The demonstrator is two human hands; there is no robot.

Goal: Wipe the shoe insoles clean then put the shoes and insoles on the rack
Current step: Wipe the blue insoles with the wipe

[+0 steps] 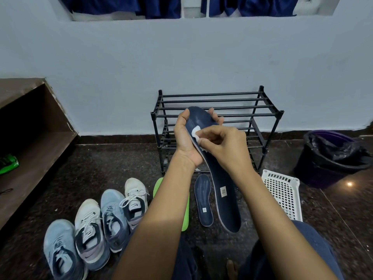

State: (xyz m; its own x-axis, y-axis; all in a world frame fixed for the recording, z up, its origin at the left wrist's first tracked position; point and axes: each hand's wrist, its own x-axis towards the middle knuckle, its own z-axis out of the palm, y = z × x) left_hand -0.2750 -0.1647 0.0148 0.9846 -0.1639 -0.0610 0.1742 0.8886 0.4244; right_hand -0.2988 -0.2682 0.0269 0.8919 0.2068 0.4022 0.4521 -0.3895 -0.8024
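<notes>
Mid-wipe: left hand (186,138) grips navy insole (220,178), right hand (226,144) pinches wipe (196,131); rack (216,110) at 12 o'clock bare (shoes (96,225) still floored).

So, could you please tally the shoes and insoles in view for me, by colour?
Light blue shoes: 2
White shoes: 2
Navy insoles: 2, one held, one on the floor
Green insoles: 1, partly behind an arm
Total: 7
</notes>
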